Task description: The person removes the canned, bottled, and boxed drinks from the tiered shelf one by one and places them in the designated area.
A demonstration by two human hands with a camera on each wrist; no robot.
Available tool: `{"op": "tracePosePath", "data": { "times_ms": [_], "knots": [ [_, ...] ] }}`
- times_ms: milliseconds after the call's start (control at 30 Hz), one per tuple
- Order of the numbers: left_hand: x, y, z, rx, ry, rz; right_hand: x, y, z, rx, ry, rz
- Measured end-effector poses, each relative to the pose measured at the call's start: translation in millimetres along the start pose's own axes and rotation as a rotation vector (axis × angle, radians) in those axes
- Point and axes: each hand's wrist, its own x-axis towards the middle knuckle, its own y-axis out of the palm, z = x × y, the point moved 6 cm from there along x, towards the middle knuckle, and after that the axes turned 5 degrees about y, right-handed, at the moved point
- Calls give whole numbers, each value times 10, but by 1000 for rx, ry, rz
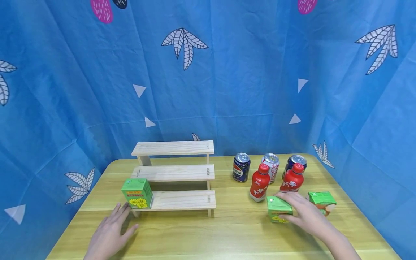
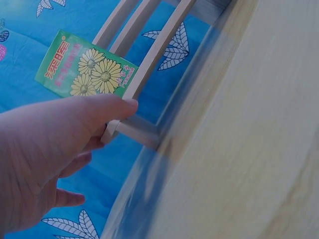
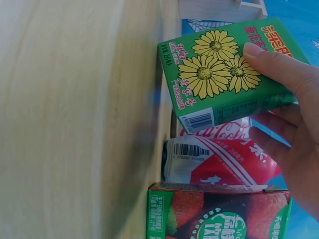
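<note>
A green drink carton (image 1: 137,195) with yellow flowers stands upright at the left end of the lowest step of a wooden rack (image 1: 185,200). My left hand (image 1: 108,233) is beside the rack's front left corner, fingers extended and holding nothing. In the left wrist view the thumb overlaps the lowest step's edge, just below the carton. With my right hand (image 1: 307,213) I hold a second flowered drink carton (image 3: 219,69), thumb across its front and fingers behind. It is tilted in the right wrist view, close over the table, in front of the red bottles (image 1: 260,183).
A lychee drink carton (image 1: 322,198) stands right of my right hand, partly covered by it. Behind the bottles are two dark blue Pepsi cans (image 1: 241,167) and a silver Coca-Cola can (image 1: 271,160). Blue patterned cloth (image 1: 243,90) hangs behind the table (image 1: 227,238).
</note>
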Motion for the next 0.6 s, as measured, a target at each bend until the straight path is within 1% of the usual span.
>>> {"op": "tracePosePath", "data": {
  "times_ms": [267,467,600],
  "knots": [
    [13,24,0,0,4,-4,3,-40,-26,-50,13,-2],
    [10,27,8,-4,-5,10,12,-80,-45,-110,7,-27],
    [17,27,8,2,-9,19,20,-88,-53,-127,6,-17]
  ]
}}
